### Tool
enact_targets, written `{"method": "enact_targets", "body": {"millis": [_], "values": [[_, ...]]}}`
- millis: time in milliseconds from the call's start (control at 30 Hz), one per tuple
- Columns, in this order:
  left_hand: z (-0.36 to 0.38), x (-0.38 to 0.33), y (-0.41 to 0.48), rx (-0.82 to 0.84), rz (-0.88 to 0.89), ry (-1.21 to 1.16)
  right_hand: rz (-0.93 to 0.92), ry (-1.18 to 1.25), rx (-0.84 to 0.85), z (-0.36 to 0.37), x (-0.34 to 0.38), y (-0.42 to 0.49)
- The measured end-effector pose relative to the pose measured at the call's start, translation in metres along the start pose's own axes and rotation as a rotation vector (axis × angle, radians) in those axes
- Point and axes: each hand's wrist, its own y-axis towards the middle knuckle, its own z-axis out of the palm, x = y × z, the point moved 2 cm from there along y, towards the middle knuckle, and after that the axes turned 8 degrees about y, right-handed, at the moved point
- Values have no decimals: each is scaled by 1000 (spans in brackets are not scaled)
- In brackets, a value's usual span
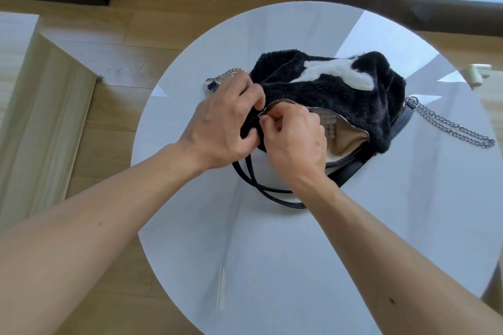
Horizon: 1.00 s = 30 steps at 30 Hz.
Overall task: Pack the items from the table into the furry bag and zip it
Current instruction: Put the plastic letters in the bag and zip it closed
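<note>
A black furry bag [340, 95] with a white patch lies on the round white table [272, 253]. Its zip [334, 114] gapes open on the right, showing tan lining and a beaded pale item [328, 125] inside. My left hand [223, 122] pinches the bag's furry left end beside the zip. My right hand [294, 139] pinches the zip pull [261, 114] at that left end. Black straps [261, 185] loop toward me from under my hands.
A silver chain [451, 125] trails off the bag to the right, and another chain with a clasp [217, 80] lies at its left. Wooden floor surrounds the table; a pale cabinet [32, 117] stands at the left.
</note>
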Motion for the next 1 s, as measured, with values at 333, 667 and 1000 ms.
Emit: {"method": "enact_targets", "body": {"millis": [333, 667, 1000], "values": [[10, -1, -3, -34, 15, 90, -139, -135, -66, 0, -11, -11], [13, 34, -13, 41, -90, 93, -48, -173, -159, -29, -66, -7], [23, 15, -13, 92, -65, 175, -140, -59, 18, -43, -97, -10]]}}
